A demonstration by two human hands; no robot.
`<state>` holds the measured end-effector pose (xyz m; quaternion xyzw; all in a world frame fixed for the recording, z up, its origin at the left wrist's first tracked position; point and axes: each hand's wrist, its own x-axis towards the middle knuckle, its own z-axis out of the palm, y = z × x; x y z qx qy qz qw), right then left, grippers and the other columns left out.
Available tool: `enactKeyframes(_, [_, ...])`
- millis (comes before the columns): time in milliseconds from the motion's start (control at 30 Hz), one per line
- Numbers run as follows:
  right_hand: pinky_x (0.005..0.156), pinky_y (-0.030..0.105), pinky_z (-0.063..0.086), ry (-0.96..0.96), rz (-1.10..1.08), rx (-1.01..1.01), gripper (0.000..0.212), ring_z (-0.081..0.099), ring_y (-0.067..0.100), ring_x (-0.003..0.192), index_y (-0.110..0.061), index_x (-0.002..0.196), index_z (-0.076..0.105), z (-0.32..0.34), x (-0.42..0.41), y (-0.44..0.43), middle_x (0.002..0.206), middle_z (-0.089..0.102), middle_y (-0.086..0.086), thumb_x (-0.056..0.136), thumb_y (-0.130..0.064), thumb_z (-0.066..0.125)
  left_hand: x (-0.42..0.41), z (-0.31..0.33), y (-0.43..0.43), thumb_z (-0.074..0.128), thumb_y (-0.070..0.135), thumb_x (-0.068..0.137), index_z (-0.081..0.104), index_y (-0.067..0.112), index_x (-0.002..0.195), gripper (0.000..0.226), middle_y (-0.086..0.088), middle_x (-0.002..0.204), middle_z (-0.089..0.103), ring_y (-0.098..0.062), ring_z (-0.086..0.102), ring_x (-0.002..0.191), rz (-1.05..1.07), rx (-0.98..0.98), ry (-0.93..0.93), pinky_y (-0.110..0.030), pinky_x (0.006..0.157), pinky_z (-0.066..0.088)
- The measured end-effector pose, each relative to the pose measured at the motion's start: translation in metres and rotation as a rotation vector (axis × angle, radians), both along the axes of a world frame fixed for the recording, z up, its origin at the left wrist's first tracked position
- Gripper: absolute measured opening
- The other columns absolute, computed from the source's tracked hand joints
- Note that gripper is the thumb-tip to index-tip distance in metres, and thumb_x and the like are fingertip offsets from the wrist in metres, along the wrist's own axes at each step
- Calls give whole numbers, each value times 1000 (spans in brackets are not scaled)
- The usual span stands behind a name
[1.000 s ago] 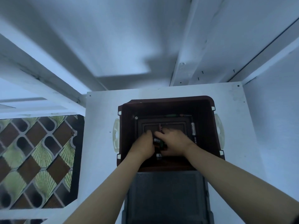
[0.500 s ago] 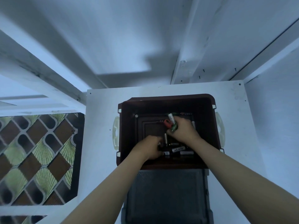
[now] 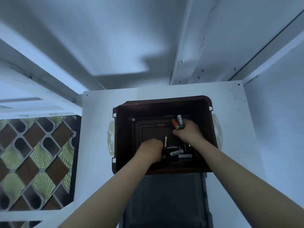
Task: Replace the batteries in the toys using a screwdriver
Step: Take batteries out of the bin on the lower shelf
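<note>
A dark brown plastic bin (image 3: 125, 134) stands on a white table, and both my hands are inside it. My right hand (image 3: 188, 131) grips a small bunch of batteries (image 3: 179, 121), white, red and green, which stick up out of the fist near the bin's far right. My left hand (image 3: 152, 149) is curled low at the bin's near left and pinches a slim battery (image 3: 165, 141) that stands upright. Several loose batteries (image 3: 176, 153) lie on the bin floor between my wrists. No screwdriver or toy shows.
The white table (image 3: 97, 145) carries the bin. A dark grey lid or case (image 3: 166, 201) lies at the near edge, under my arms. A patterned brown and green floor (image 3: 36, 162) shows to the left. White walls and beams close the back and right.
My right hand has lifted out of the pile and moved to the far right with batteries in it. My left hand stayed near the pile and now holds one battery upright.
</note>
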<state>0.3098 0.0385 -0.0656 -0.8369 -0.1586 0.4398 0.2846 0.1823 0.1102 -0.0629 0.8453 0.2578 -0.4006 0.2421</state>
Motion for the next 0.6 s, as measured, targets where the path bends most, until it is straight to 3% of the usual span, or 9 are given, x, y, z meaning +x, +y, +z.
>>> enactKeyframes(167, [70,32,50,36,-21,-6,24,58,20,77,-11,104,63,-6,-6,-2,83,59,3,80,-10,67,-6,-7,5,46,32,100,59,6,111,31,-14,114,63,-28,60,101,181,-74,29,-28,71,40])
enactKeyframes(267, [62,26,46,31,-22,15,24,55,15,70,-13,104,60,-9,-4,-2,79,57,-1,81,-10,69,-6,-5,7,35,30,104,52,8,104,29,-16,107,65,-31,61,97,368,67,-212,-31,67,37])
enactKeyframes(333, [56,19,43,40,-31,39,25,51,7,65,-15,100,58,-11,-3,-2,74,54,-7,80,-9,72,0,-3,11,37,36,104,49,7,110,32,-16,104,66,-34,62,98,398,194,-360,-34,67,38])
enactKeyframes(467, [55,19,43,21,-87,69,18,55,12,68,-15,96,59,-16,-3,-3,73,55,-7,82,-9,70,18,-10,23,56,48,94,36,7,133,60,-13,111,65,-32,62,101,315,244,-398,-35,71,43])
enactKeyframes(600, [59,23,43,7,-131,68,15,57,18,73,-5,99,63,-20,-4,-2,78,60,3,84,-8,65,24,-15,28,54,53,93,29,8,141,70,-11,119,63,-29,60,110,120,282,-304,-31,70,37])
